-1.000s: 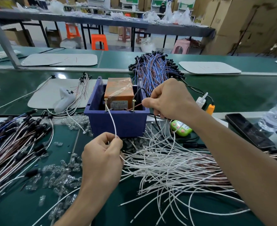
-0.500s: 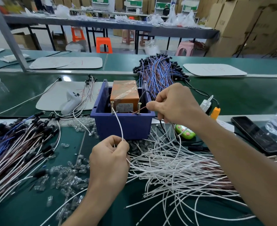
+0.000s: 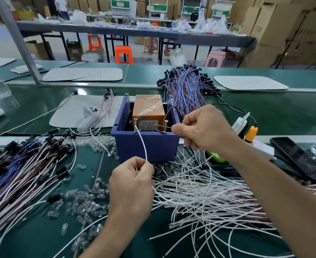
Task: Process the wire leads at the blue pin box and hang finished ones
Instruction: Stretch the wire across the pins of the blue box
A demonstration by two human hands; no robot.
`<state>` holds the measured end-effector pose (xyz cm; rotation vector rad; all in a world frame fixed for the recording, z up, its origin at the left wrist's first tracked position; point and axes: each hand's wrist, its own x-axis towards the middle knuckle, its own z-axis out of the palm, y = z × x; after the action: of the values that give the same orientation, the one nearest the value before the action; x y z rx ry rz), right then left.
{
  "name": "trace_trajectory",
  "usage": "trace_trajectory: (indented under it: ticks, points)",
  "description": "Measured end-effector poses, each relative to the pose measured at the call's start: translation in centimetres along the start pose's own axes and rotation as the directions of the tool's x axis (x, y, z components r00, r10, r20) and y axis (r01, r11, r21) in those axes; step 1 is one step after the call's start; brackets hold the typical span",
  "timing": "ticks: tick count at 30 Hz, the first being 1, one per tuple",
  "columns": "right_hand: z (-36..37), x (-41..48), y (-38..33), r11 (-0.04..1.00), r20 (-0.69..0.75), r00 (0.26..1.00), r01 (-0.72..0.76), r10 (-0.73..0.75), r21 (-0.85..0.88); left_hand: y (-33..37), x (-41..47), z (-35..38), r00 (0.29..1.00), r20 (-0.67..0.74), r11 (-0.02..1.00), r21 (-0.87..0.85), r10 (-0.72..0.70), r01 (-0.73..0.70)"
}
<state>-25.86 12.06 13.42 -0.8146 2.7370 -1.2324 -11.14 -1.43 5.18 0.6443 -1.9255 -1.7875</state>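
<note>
The blue pin box (image 3: 146, 145) stands mid-table with an orange block (image 3: 148, 110) inside and two upright brass pins on its front rim. My left hand (image 3: 133, 185) pinches a white wire lead (image 3: 142, 144) whose tip touches the left pin (image 3: 135, 124). My right hand (image 3: 203, 127) pinches a brown lead end (image 3: 165, 128) held against the right pin (image 3: 165, 125). A loose heap of white leads (image 3: 209, 198) lies below my right hand. A hanging bundle of blue and brown finished leads (image 3: 186, 90) sits behind the box.
Black-capped leads (image 3: 23, 164) are piled at the left, with clear bulbs (image 3: 79, 202) scattered beside them. A white handheld device (image 3: 87, 118) rests on a pad. A phone (image 3: 300, 159), an orange plug (image 3: 251, 134) and a green item (image 3: 216, 157) lie to the right.
Both hands keep their grips at the pins. The right hand's brown lead end now crosses the right pin; the view has shifted slightly.
</note>
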Motion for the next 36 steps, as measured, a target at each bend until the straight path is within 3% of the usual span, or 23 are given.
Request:
trace_trajectory:
  ticks: [36]
  points:
    - [-0.01,-0.65,0.48,1.0,-0.026,1.0,-0.008,0.009,0.01,0.51,-0.35,-0.12,1.0,0.019,0.999,0.028,0.019,-0.02]
